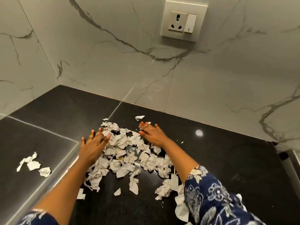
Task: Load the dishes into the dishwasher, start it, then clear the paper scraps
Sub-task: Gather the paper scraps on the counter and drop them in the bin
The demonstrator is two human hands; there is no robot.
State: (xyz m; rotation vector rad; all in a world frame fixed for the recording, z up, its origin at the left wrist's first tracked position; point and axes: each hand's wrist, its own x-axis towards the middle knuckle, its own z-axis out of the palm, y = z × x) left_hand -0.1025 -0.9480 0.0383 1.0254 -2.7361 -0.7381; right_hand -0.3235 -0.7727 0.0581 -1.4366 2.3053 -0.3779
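The left hand's (92, 147) fingers (84, 142) are spread wide and flat, palm down, resting on the left edge of a heap of crumpled white paper scraps (129, 158). The right hand's (151, 133) fingers (142, 125) are also splayed, tips a little blurred, laid over the far right edge of the same heap, gripping nothing that I can make out. Both forearms reach out from sleeves of dark blue cloth with a white flower print (209, 194), one arm on each side of the pile.

The scraps lie bunched in the middle of a polished black stone countertop (227, 159), the heap running from the fingertips back toward the near edge. A few loose white pieces (33, 164) sit well apart to the left, on a dark panel set into the counter with a metal rim. One small torn piece (139, 117) lies just beyond the right hand, near the wall.

Behind the counter rises a white marble-look wall with grey veins (97, 54), and high on it sits a white plastic socket with a switch (184, 19).
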